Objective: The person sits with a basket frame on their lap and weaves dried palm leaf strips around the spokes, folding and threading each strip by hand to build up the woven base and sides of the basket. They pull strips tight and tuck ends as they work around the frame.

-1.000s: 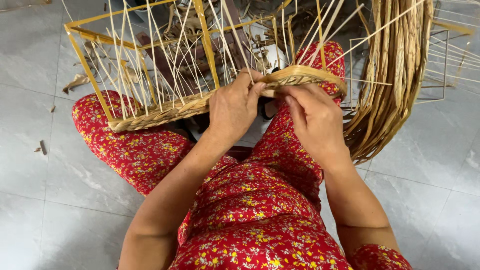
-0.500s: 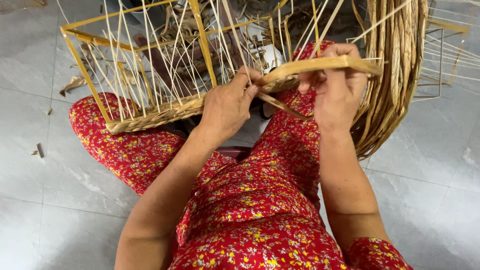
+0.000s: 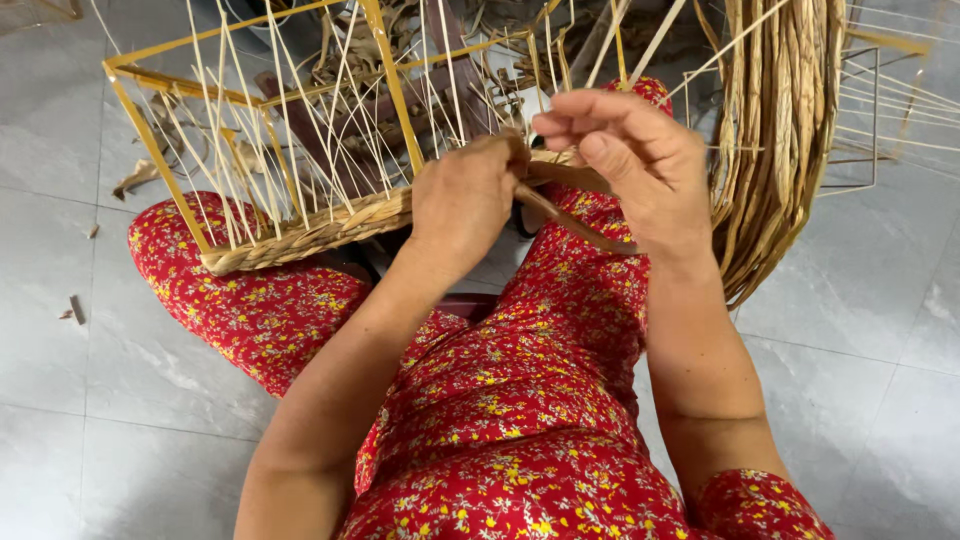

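The left hand (image 3: 465,200) presses closed on the woven band (image 3: 320,230) at the near bottom edge of the yellow wire frame (image 3: 385,75), which rests across the lap. A brown fibre strand (image 3: 570,215) runs rightward from that grip, its long axis slanting toward the right hand (image 3: 630,165), which pinches its free end with curled fingers. Dried fibre bundle (image 3: 775,130) hangs just right.

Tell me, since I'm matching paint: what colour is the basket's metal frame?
Yellow. The frame shows best in the head view, above the left hand.
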